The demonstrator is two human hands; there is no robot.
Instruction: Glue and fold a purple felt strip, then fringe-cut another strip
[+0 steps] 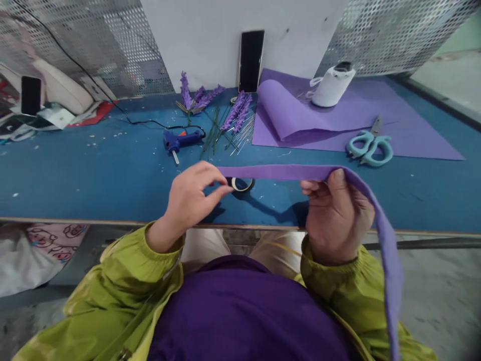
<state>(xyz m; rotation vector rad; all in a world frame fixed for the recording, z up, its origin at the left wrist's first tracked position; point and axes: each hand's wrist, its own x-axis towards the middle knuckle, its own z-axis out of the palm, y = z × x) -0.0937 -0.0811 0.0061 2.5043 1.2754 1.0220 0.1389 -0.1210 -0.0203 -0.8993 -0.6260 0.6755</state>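
Note:
A long purple strip (278,172), felt or paper by its look, stretches level between my hands above the front of the blue table. My left hand (193,193) pinches its left end between thumb and fingers. With the thumb on top, my right hand (340,215) grips the strip further along, and the rest hangs down over the right forearm. Behind the strip, close to the left fingertips, a roll of dark tape (251,186) lies on the table, partly hidden.
A blue glue gun (184,140) lies beyond my left hand, near purple flower sprigs (236,113) and thin wires (244,133). Teal-handled scissors (376,148) rest partly on a purple sheet (413,125), with a white spool (333,87) standing there. A phone (251,61) leans against the back board.

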